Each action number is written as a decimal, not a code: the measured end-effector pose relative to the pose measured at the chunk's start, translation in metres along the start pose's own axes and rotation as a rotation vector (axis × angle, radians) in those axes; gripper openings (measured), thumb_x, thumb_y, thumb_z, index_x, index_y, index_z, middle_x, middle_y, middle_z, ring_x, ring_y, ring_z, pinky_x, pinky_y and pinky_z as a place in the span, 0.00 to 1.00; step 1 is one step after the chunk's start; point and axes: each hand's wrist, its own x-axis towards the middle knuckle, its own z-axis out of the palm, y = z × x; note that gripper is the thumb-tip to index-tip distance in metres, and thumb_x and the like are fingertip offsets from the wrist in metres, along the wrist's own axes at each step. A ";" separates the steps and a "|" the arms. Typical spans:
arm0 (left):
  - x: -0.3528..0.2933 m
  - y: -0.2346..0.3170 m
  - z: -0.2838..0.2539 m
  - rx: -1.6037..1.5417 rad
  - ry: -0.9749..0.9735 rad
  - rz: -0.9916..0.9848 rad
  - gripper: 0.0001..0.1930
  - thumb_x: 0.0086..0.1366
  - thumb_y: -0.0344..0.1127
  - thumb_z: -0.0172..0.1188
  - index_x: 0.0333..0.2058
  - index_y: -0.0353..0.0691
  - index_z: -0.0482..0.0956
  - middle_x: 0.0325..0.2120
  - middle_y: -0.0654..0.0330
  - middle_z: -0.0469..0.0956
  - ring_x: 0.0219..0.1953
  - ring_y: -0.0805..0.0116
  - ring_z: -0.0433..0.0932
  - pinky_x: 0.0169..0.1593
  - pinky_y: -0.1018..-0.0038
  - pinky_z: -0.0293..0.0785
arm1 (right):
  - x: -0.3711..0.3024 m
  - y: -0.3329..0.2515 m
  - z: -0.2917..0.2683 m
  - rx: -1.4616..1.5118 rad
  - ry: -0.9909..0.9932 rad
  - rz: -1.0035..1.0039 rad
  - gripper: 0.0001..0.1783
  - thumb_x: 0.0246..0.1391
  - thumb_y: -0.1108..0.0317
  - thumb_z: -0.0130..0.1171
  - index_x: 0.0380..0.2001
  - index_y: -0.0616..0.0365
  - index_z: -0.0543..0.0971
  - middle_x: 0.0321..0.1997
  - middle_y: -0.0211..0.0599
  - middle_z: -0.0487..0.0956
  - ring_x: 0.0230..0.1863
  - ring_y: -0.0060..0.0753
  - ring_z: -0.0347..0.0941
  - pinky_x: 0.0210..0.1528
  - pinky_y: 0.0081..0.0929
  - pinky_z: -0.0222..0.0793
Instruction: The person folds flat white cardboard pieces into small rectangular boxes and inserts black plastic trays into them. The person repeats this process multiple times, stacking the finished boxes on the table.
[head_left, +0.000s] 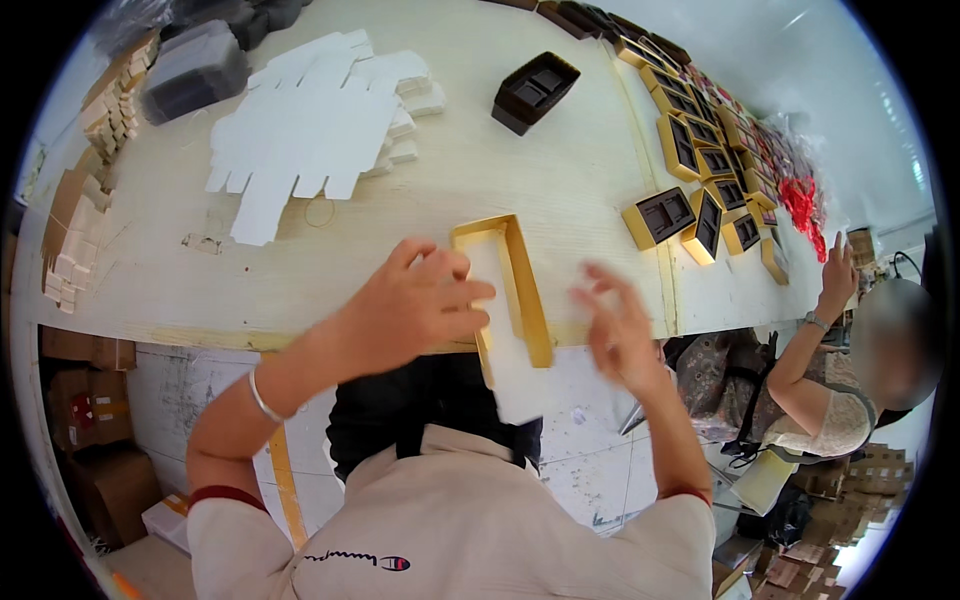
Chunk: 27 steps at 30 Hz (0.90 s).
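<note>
A gold cardboard box (527, 300) with a white inside stands half folded at the table's near edge, its far end up and its near end flap hanging out flat toward me. My left hand (415, 305) grips the left wall of this box, fingers curled over the edge. To the right of the box, my right hand (615, 325) is apart from it, fingers spread and slightly blurred, with nothing visible in them. Farther off lies a stack of dark brown plastic trays (537, 90). A pile of flat white box blanks (310, 120) spreads over the left part of the table.
Several gold boxes with dark trays (663, 215) crowd the table's right side, near red ribbons (800, 200). Grey plastic trays (195, 72) and folded cartons (75, 240) line the left. A co-worker's hand (838, 275) reaches in at the right. Brown cartons (105, 490) stand below the table.
</note>
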 end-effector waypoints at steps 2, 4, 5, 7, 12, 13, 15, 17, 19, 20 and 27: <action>0.007 -0.008 0.005 -0.047 -0.077 -0.004 0.07 0.52 0.30 0.58 0.30 0.49 0.79 0.47 0.69 0.74 0.46 0.68 0.67 0.50 0.69 0.62 | -0.004 -0.021 0.011 -0.056 -0.120 -0.154 0.32 0.35 0.84 0.55 0.51 0.57 0.76 0.58 0.46 0.70 0.56 0.45 0.70 0.55 0.38 0.68; 0.008 -0.008 0.008 -0.067 -0.122 -0.025 0.09 0.53 0.29 0.58 0.34 0.49 0.81 0.50 0.66 0.74 0.46 0.68 0.67 0.50 0.68 0.62 | -0.004 -0.024 0.021 -0.052 -0.131 -0.220 0.27 0.36 0.79 0.61 0.46 0.59 0.78 0.57 0.45 0.71 0.52 0.44 0.71 0.52 0.36 0.70; 0.006 -0.005 0.007 -0.156 -0.133 -0.055 0.10 0.51 0.27 0.58 0.34 0.47 0.81 0.49 0.65 0.74 0.44 0.66 0.68 0.48 0.68 0.64 | -0.001 -0.018 0.026 -0.044 -0.132 -0.235 0.25 0.36 0.77 0.62 0.45 0.59 0.78 0.56 0.45 0.71 0.51 0.44 0.71 0.51 0.36 0.70; -0.002 0.006 0.004 -0.332 -0.154 -0.121 0.13 0.48 0.23 0.60 0.34 0.44 0.80 0.49 0.62 0.74 0.40 0.64 0.71 0.45 0.69 0.68 | 0.005 -0.014 0.033 0.031 -0.132 -0.247 0.20 0.38 0.73 0.66 0.39 0.60 0.78 0.53 0.42 0.72 0.46 0.44 0.72 0.46 0.34 0.71; -0.021 0.001 0.007 -0.481 -0.136 -0.191 0.15 0.44 0.21 0.64 0.34 0.40 0.79 0.44 0.60 0.75 0.35 0.62 0.73 0.39 0.72 0.73 | 0.026 -0.017 0.037 0.347 -0.198 -0.118 0.10 0.41 0.75 0.66 0.28 0.60 0.75 0.41 0.38 0.73 0.37 0.42 0.70 0.37 0.34 0.69; -0.022 0.000 0.009 -0.467 -0.127 -0.184 0.15 0.44 0.22 0.65 0.34 0.40 0.79 0.42 0.60 0.76 0.36 0.62 0.73 0.38 0.73 0.73 | 0.028 -0.018 0.039 0.403 -0.211 -0.079 0.09 0.42 0.75 0.66 0.26 0.61 0.74 0.39 0.38 0.72 0.35 0.42 0.69 0.35 0.34 0.68; -0.021 0.001 0.010 -0.451 -0.124 -0.196 0.14 0.45 0.23 0.66 0.34 0.39 0.79 0.38 0.61 0.76 0.35 0.63 0.73 0.38 0.73 0.73 | 0.032 -0.024 0.044 0.418 -0.233 0.013 0.10 0.43 0.77 0.65 0.24 0.61 0.72 0.35 0.38 0.70 0.33 0.42 0.69 0.34 0.34 0.67; -0.014 0.005 0.009 -0.447 -0.133 -0.225 0.14 0.45 0.24 0.67 0.33 0.39 0.78 0.33 0.61 0.76 0.33 0.63 0.73 0.37 0.72 0.73 | 0.033 -0.030 0.046 0.450 -0.243 0.091 0.10 0.44 0.78 0.63 0.24 0.62 0.70 0.33 0.39 0.68 0.32 0.43 0.68 0.33 0.34 0.67; -0.001 0.014 0.008 -0.476 -0.142 -0.355 0.13 0.47 0.24 0.67 0.33 0.38 0.77 0.30 0.60 0.75 0.31 0.62 0.74 0.35 0.70 0.73 | 0.032 -0.034 0.046 0.500 -0.241 0.155 0.10 0.45 0.80 0.62 0.26 0.62 0.69 0.32 0.40 0.67 0.32 0.45 0.68 0.33 0.33 0.67; 0.004 0.019 0.008 -0.488 -0.146 -0.421 0.13 0.48 0.24 0.67 0.33 0.38 0.77 0.28 0.60 0.75 0.30 0.62 0.74 0.35 0.69 0.73 | 0.033 -0.036 0.045 0.516 -0.244 0.180 0.10 0.45 0.80 0.61 0.27 0.62 0.69 0.32 0.40 0.67 0.32 0.46 0.68 0.33 0.33 0.67; 0.004 0.037 0.020 -0.559 -0.024 -0.554 0.08 0.53 0.24 0.64 0.32 0.35 0.76 0.26 0.56 0.74 0.26 0.58 0.74 0.30 0.69 0.71 | 0.036 -0.045 0.042 0.530 -0.226 0.235 0.12 0.47 0.84 0.56 0.33 0.63 0.67 0.41 0.45 0.69 0.37 0.52 0.69 0.36 0.35 0.68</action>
